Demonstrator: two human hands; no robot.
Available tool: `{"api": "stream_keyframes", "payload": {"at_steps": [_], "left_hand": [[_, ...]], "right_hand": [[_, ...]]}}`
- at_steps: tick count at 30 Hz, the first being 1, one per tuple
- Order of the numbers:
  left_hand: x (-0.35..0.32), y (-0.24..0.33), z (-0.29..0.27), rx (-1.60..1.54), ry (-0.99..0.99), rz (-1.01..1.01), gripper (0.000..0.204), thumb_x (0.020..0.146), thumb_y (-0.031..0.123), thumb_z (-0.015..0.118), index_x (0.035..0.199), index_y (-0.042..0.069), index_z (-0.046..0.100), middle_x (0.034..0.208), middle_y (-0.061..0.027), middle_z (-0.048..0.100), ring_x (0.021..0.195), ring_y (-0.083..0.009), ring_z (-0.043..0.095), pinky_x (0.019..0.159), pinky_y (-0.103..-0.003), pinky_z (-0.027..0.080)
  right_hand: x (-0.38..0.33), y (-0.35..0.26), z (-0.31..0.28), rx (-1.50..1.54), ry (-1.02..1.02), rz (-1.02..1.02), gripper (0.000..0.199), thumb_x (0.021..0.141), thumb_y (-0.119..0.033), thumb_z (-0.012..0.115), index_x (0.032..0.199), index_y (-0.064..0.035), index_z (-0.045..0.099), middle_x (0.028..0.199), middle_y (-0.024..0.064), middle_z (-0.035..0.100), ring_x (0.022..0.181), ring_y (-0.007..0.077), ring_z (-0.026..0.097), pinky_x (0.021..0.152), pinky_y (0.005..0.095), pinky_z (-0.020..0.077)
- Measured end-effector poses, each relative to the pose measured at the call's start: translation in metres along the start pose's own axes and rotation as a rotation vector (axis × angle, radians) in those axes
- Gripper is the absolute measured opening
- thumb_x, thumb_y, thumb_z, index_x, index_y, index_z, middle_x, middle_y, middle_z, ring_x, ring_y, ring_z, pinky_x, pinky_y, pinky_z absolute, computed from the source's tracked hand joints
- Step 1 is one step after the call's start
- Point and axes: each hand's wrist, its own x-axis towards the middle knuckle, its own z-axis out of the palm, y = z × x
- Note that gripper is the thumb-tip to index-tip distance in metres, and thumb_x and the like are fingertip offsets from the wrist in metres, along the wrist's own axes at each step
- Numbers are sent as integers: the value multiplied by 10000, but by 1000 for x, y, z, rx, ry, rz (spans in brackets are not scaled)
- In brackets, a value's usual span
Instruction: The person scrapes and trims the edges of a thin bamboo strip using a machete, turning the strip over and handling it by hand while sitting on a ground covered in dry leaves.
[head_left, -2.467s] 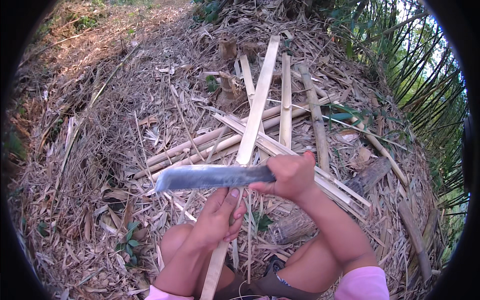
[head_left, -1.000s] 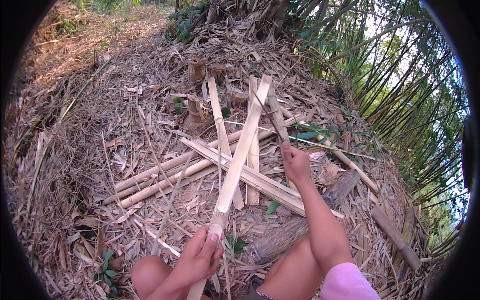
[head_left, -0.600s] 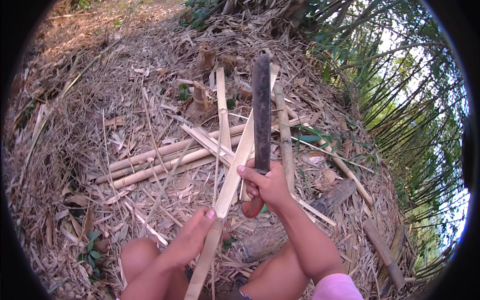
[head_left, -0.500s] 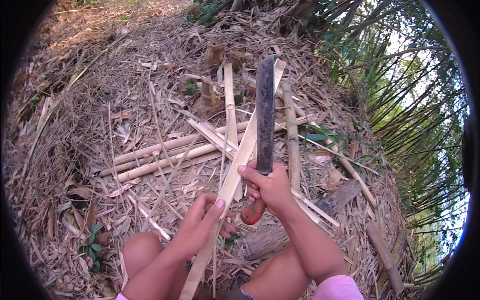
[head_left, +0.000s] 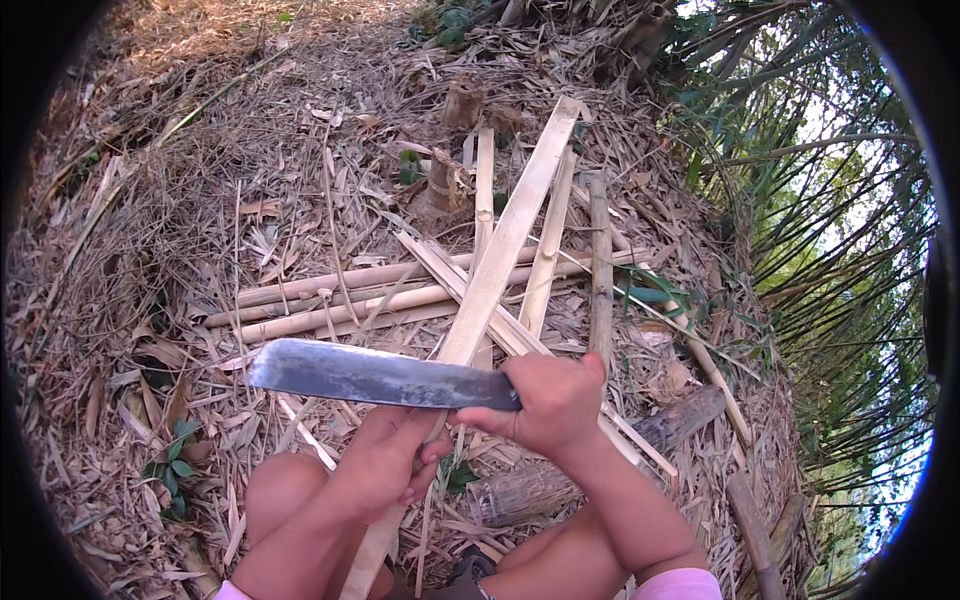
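Observation:
My right hand [head_left: 556,402] is closed round the handle of a machete [head_left: 380,378], whose wide dark blade points left, lying across the strip just beyond my left hand. Only the reddish end of the handle shows above my fist. My left hand [head_left: 395,455] grips a long pale split bamboo strip [head_left: 515,215]. The strip slants from between my legs up and away to the right, its far end near the stumps. Where the blade crosses it, part of the strip is hidden.
Several bamboo poles [head_left: 350,302] and split pieces [head_left: 546,255] lie crossed on the leaf-strewn ground ahead. A thick log [head_left: 530,490] lies by my right leg. Cut stumps [head_left: 443,182] stand beyond the poles, and bamboo growth [head_left: 830,230] lines the right side.
The machete has swung from pointing up and away to lying level, blade to the left across the strip. My left hand still holds the strip.

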Motion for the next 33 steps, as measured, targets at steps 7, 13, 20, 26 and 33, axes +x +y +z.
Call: {"api": "stream_keyframes", "payload": {"at_steps": [7,13,20,26,33], "left_hand": [[-3,-9,9,36,-21,-43,299,1085,328,402,1088,49,509,680,15,417,392,-58,323,359,-238,279],[-9,-11,9,15,-26,-107,290,1083,336,406,1049,61,492,680,14,415,384,-59,302,345,-232,265],[-13,-6,1,45,-14,-104,291,1079,342,418,1045,65,497,674,9,417,381,-63,301,344,-244,271],[-21,-14,1,103,-26,-172,265,1082,308,422,1048,60,507,661,7,424,369,-61,305,342,-250,268],[-18,-17,2,193,15,-166,265,1086,298,413,1045,54,506,667,6,434,388,-47,328,348,-231,272]], "right_hand": [[-4,61,14,-124,136,-2,659,796,-739,610,620,-112,507,559,52,515,489,261,565,459,389,364],[-21,108,28,-146,164,153,595,836,-673,630,630,-120,555,567,44,549,484,253,593,438,370,451],[-4,72,20,-121,151,20,621,817,-705,625,642,-113,549,557,56,546,481,245,588,429,366,419],[-26,127,37,-230,237,70,644,738,-757,629,588,-144,507,537,29,521,439,226,539,422,371,308],[-36,144,36,-179,100,377,649,860,-698,567,715,-67,618,625,111,597,590,322,612,579,470,444]]}}
